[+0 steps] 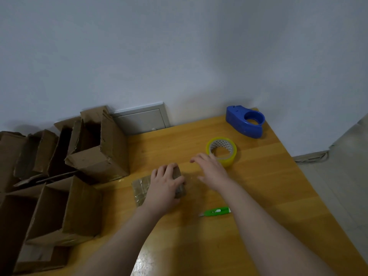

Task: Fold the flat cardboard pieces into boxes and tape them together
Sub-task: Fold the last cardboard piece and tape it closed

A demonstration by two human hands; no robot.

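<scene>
Under left hand (166, 185), cardboard (140, 191) mostly hidden

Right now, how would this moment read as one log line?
left hand: grips cardboard piece | right hand: open, near tape roll | green cutter: lying untouched

yellow wooden table (258, 186) | plain pale wall (179, 46) | grey wall hatch (141, 120), closed | cord (310, 157) on floor

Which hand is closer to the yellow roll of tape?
Right. The right hand is beside the yellow tape roll; the left hand, farther left, grips a small brown cardboard piece.
</scene>
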